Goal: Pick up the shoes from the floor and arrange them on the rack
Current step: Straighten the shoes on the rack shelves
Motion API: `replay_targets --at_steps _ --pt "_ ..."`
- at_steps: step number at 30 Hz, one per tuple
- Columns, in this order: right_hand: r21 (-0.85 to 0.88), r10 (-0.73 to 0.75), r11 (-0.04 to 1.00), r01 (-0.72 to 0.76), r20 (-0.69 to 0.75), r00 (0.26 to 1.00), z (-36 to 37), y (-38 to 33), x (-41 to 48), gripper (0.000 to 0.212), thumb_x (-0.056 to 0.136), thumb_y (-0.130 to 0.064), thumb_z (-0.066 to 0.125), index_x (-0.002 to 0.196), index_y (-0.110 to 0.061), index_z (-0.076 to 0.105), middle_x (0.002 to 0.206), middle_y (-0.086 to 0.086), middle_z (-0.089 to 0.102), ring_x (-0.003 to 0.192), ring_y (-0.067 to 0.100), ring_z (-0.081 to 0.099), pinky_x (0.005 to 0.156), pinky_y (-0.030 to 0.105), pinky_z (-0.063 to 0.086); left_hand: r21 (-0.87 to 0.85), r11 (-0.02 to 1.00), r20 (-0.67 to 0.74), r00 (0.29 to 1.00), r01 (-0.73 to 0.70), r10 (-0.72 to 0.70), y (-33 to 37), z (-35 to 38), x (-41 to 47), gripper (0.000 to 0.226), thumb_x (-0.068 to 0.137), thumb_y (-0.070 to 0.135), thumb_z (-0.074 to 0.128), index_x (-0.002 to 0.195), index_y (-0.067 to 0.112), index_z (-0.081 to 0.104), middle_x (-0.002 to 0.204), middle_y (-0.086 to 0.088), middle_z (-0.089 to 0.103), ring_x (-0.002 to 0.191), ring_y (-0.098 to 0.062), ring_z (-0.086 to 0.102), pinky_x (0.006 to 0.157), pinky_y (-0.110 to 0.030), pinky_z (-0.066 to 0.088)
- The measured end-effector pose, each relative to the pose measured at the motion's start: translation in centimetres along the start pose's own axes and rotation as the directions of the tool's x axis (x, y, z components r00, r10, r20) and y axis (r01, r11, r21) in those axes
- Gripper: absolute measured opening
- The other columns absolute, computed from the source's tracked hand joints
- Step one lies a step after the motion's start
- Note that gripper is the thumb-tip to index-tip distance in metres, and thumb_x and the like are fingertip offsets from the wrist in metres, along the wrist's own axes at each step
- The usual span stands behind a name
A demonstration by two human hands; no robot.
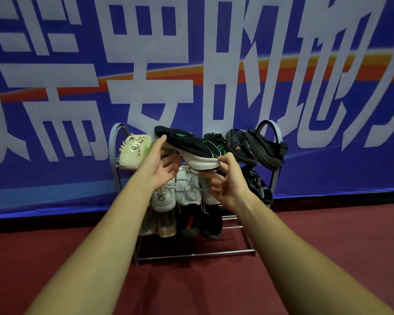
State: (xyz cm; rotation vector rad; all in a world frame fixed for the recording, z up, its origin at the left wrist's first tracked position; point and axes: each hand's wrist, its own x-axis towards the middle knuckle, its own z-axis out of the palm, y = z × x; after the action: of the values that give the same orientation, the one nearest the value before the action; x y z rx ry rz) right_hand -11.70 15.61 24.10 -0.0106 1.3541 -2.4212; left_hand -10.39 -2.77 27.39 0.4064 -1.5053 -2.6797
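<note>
One blue banner point(328, 173) with large white characters covers the background, above a dark red floor point(328, 246). A three-tier metal rack point(191, 254) stands against the banner. Its top tier carries a beige shoe point(134, 151) at the left and black shoes point(255, 146) at the right. White sneakers point(187, 187) sit on the middle tier, with pale and dark pairs below.

The black sneaker point(191, 146), green-trimmed with a white sole, is held just above the top tier between the beige shoe and the black shoes. It is tilted, with the toe up and to the left.

The left hand point(159, 164) is spread, fingers nearly straight, and one fingertip touches the toe. The right hand point(228, 178) pinches the heel sole between thumb and forefinger, its other fingers curled under.
</note>
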Motion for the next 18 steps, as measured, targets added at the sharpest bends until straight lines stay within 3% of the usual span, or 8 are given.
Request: replay_targets --at_steps 3,5,9,13,16,18 --pt "-0.040 -0.009 0.999 0.009 -0.022 1.000 -0.4 0.3 -0.1 0.016 0.078 -0.033 0.053 0.086 -0.018 0.054 0.082 0.015 0.071 0.041 0.009 0.021 0.043 0.020 0.018 -0.053 0.999 -0.062 0.998 0.007 -0.011 -0.2 -0.6 0.1 0.055 0.085 0.052 0.067 0.128 0.018 0.056 0.116 -0.012 0.067 0.111 -0.023 0.064 0.068 -0.026 0.050" --pt "-0.033 -0.011 0.999 0.010 -0.033 0.999 -0.5 0.6 -0.2 0.014 0.077 -0.034 0.053 0.070 -0.021 0.052 0.068 0.008 0.060 0.041 0.009 0.019 0.047 0.022 0.014 -0.041 0.999 -0.066 0.998 0.006 -0.008 -0.2 -0.9 0.3 0.053 0.086 0.050 0.067 0.129 0.021 0.054 0.114 -0.013 0.068 0.108 -0.023 0.066 0.063 -0.025 0.050" --pt "0.002 -0.026 1.000 0.026 -0.024 0.999 -0.5 0.8 -0.5 0.035 0.079 -0.034 0.049 0.047 -0.022 0.047 0.044 -0.007 0.026 0.045 0.011 0.012 0.052 0.026 0.007 -0.036 0.999 -0.073 0.997 0.016 -0.018 0.0 -1.3 0.4 0.053 0.084 0.060 0.064 0.117 0.019 0.060 0.097 -0.009 0.070 0.078 -0.017 0.064 0.053 -0.020 0.040" --pt "0.127 -0.056 0.990 0.060 -0.034 0.998 -1.1 0.5 0.0 0.027 0.078 -0.035 0.052 0.055 -0.023 0.045 0.050 -0.005 0.018 0.050 0.014 0.011 0.055 0.027 0.008 -0.016 0.999 -0.099 0.995 0.030 -0.032 0.4 -2.1 0.5 0.063 0.081 0.072 0.054 0.107 0.015 0.064 0.093 -0.011 0.076 0.083 -0.022 0.067 0.052 -0.022 0.034" --pt "0.138 -0.059 0.988 0.068 -0.072 0.996 -1.4 0.4 0.4 0.021 0.079 -0.040 0.056 0.067 -0.024 0.049 0.051 -0.005 0.024 0.049 0.012 0.018 0.049 0.023 0.014 -0.058 0.998 -0.143 0.990 -0.011 0.002 0.5 -2.0 0.1 0.038 0.086 0.050 0.060 0.101 0.015 0.062 0.073 -0.002 0.072 0.058 -0.015 0.066 0.048 -0.019 0.027" --pt "0.146 -0.056 0.987 0.070 -0.094 0.994 -1.3 0.6 0.6 0.025 0.084 -0.046 0.060 0.086 -0.021 0.059 0.053 -0.005 0.044 0.048 0.011 0.028 0.043 0.022 0.020 -0.068 0.997 -0.168 0.986 -0.036 0.024 0.5 -1.8 0.1 0.029 0.086 0.038 0.064 0.104 0.015 0.062 0.082 -0.001 0.069 0.053 -0.011 0.062 0.044 -0.016 0.027"
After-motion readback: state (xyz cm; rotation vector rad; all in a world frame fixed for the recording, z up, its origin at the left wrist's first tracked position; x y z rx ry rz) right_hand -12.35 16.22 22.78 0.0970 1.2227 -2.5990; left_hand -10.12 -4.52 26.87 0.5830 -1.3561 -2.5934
